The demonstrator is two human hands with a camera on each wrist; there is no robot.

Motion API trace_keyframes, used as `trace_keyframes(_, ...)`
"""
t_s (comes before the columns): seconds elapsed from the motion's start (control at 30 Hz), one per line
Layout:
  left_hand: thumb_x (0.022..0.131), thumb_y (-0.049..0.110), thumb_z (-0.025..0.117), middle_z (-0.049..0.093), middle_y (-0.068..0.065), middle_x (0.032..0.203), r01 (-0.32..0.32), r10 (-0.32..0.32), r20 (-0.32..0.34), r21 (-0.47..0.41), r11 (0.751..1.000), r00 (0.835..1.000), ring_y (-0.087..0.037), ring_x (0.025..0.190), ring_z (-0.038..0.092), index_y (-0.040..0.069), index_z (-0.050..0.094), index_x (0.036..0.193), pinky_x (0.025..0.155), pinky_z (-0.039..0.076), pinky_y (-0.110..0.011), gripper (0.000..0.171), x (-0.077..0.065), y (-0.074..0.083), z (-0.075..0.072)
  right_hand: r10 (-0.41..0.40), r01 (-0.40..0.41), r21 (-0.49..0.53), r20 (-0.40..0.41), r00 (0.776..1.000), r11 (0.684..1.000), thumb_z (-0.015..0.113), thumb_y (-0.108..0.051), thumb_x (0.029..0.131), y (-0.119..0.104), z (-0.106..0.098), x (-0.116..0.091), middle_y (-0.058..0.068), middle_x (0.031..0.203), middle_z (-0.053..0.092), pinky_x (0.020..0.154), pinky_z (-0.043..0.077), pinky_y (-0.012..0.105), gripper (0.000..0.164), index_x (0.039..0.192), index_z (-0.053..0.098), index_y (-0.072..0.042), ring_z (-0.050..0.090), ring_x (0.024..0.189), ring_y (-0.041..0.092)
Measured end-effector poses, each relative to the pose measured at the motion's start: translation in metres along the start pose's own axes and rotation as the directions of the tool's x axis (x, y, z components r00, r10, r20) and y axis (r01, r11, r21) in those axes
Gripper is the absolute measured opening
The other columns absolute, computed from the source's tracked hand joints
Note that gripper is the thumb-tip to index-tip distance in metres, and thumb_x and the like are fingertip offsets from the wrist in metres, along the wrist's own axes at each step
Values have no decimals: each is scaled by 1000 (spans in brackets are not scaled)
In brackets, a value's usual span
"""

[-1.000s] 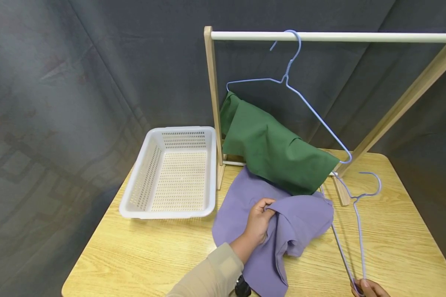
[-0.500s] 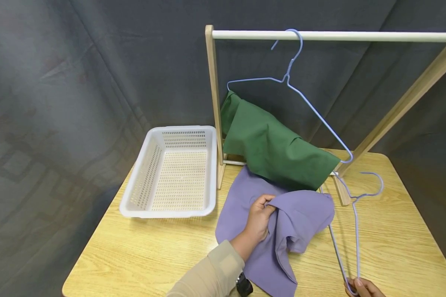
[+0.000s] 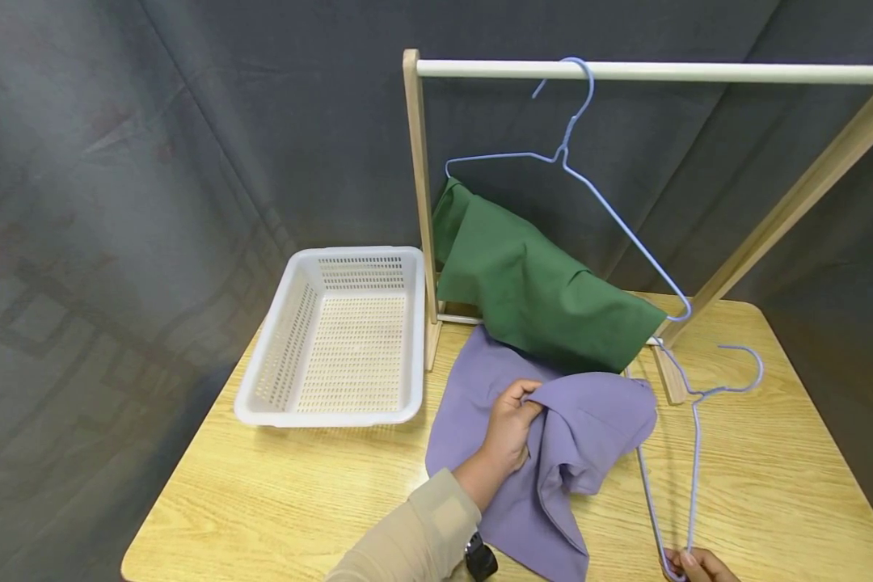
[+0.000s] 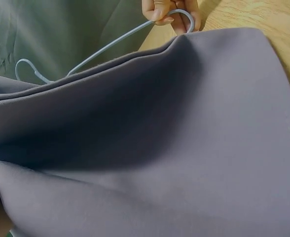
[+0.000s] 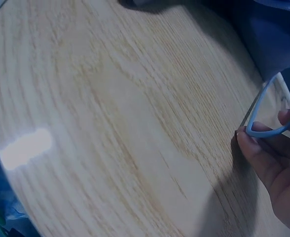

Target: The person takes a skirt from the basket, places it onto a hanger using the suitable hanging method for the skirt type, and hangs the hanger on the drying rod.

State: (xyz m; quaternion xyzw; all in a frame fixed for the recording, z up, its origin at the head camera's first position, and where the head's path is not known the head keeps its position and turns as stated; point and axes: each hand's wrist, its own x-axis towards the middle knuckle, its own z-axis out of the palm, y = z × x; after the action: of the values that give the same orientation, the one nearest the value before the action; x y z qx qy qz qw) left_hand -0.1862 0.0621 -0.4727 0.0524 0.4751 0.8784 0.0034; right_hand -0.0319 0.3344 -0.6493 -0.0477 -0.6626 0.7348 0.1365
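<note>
In the head view my left hand (image 3: 508, 432) pinches the edge of a purple cloth garment (image 3: 466, 404), lifting a fold of it above the table. At the lower right my right hand (image 3: 698, 564) grips the rounded end corner of a light blue wire hanger (image 3: 695, 477). The hanger's far end is hidden behind the purple cloth, and its hook points right. The left wrist view has the purple cloth (image 4: 224, 123) close up, with the right hand (image 4: 169, 12) holding the hanger (image 4: 110, 44) beyond it. Thumb and fingers of the right hand (image 5: 278, 168) pinch the hanger (image 5: 266, 132) in the right wrist view.
A green cloth (image 3: 531, 275) hangs tilted on another blue hanger (image 3: 611, 210) from the white rod (image 3: 698, 73) of a wooden-legged rack. To its left stands a white perforated basket (image 3: 327, 420) on the wooden table (image 3: 276, 501). Dark curtains are behind.
My right hand has moved a little left with the hanger, whose hook has swung slightly right and down. The left hand and purple cloth have shifted only slightly.
</note>
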Motion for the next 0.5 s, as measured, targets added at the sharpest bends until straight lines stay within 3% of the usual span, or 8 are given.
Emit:
trace_keyframes(0.1,74,-14,46,55,5,77,0,0,13,-8,1000,1000,-8,77,50,-24,43,91,71,41,-19,20,0,0,1,85,-90,-112,-47,995,990,41,6,87,-14,9,-1,-2,70,63,46,44,18,25,73,59,-5,57,60,6)
trace_keyframes(0.3,75,-13,45,55,5,78,-3,3,20,-24,1000,1000,-9,78,50,-25,42,91,71,40,-20,20,0,2,2,184,-201,-335,-82,980,921,46,-7,88,-45,28,-2,-9,67,59,39,40,21,24,71,60,-14,51,50,6)
trace_keyframes(0.5,75,-13,44,55,4,79,-8,10,24,-53,999,1000,-9,78,50,-24,40,91,70,40,-19,21,1,5,6,158,-167,-212,-59,986,963,48,-8,88,-48,34,-3,-8,70,61,44,43,19,21,69,59,-6,55,57,5)
